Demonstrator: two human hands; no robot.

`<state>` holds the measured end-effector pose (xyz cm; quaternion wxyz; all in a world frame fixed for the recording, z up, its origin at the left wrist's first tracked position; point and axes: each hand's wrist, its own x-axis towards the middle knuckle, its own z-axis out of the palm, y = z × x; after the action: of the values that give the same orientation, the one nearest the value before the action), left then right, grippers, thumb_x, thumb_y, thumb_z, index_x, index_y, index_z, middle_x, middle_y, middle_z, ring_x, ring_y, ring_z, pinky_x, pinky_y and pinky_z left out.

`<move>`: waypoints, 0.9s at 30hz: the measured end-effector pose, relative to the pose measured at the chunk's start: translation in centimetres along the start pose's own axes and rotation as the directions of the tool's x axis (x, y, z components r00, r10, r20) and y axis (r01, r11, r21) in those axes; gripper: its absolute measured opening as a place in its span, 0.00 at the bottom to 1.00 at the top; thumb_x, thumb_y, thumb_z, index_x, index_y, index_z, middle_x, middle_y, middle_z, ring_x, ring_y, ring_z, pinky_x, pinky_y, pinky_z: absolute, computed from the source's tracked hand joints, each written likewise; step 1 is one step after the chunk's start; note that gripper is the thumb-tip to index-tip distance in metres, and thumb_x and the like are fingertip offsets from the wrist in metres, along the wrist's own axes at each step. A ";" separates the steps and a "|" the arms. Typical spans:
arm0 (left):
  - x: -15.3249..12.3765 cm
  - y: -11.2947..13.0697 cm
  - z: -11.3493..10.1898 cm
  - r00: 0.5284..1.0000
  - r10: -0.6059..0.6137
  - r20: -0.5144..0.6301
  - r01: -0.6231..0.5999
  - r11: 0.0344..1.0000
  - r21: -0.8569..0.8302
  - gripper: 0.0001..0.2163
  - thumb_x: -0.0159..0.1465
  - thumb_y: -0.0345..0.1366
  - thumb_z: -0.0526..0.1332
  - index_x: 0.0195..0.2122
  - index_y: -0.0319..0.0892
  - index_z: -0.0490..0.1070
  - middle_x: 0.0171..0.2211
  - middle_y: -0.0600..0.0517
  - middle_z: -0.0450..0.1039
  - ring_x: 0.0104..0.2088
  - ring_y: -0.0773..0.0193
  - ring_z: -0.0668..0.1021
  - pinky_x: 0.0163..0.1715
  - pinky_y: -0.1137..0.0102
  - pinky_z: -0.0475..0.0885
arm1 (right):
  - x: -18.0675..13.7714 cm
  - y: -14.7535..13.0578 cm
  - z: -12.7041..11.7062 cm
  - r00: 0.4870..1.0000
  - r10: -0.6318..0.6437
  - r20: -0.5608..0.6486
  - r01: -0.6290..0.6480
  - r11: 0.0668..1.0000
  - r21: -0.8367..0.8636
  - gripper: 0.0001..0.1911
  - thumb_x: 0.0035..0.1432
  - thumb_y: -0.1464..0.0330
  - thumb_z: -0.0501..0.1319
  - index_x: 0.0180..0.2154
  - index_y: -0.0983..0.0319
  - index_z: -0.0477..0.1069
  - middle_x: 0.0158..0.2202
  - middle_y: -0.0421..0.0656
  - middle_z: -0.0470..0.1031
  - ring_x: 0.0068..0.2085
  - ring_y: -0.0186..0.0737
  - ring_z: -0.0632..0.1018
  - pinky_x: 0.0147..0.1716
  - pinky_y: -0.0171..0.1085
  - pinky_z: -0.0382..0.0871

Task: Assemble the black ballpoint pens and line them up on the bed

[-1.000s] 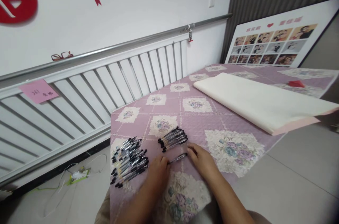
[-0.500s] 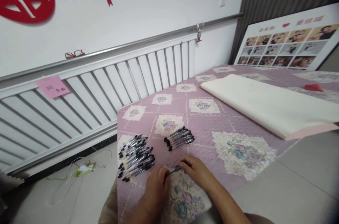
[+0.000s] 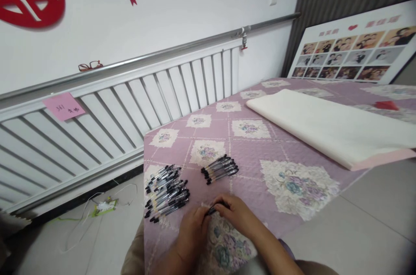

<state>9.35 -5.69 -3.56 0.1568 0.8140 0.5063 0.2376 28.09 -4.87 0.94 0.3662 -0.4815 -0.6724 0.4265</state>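
Observation:
Near the table's front edge, a dark pen (image 3: 212,211) spans my two hands. My left hand (image 3: 194,225) is closed around one end of it. With thumb and fingers my right hand (image 3: 230,211) pinches the other end, covering most of the pen. Beyond my left hand lies a larger heap of clear-barrelled pens with black caps (image 3: 167,192). A smaller, neater bundle of the same pens (image 3: 220,169) rests farther ahead, to the right of the heap.
The purple floral cloth (image 3: 221,132) covers the table. A folded cream sheet (image 3: 325,123) and a red paper piece (image 3: 386,105) lie at the right. Behind the table runs a white radiator (image 3: 182,86). A photo board (image 3: 354,49) leans at the back right.
My right hand has moved slightly left along the pen, closer to my left hand, so less of the pen shows. Both pen piles are unchanged.

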 end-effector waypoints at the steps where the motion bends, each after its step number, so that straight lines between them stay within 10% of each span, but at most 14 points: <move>1: 0.0 0.0 0.0 1.000 -0.004 0.010 0.004 1.000 0.002 0.10 0.62 0.31 0.51 0.39 0.45 0.71 0.36 0.50 0.76 0.37 0.59 0.76 0.38 0.64 0.72 | 0.0 -0.1 -0.1 1.000 -0.010 -0.001 0.010 1.000 0.014 0.08 0.57 0.68 0.56 0.31 0.59 0.73 0.28 0.38 0.76 0.32 0.37 0.75 0.33 0.33 0.67; 27: 0.1 0.3 -0.6 0.999 -0.003 0.044 0.007 0.995 -0.096 0.10 0.63 0.31 0.52 0.40 0.44 0.71 0.36 0.51 0.76 0.37 0.61 0.76 0.39 0.66 0.70 | -0.3 0.0 -0.2 0.998 -0.021 0.053 0.021 1.000 -0.003 0.05 0.55 0.71 0.56 0.31 0.60 0.71 0.30 0.38 0.74 0.34 0.37 0.73 0.34 0.33 0.63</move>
<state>9.30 -5.79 -2.86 0.2074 0.8092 0.4928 0.2436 28.38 -5.15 1.02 0.3520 -0.4636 -0.6877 0.4338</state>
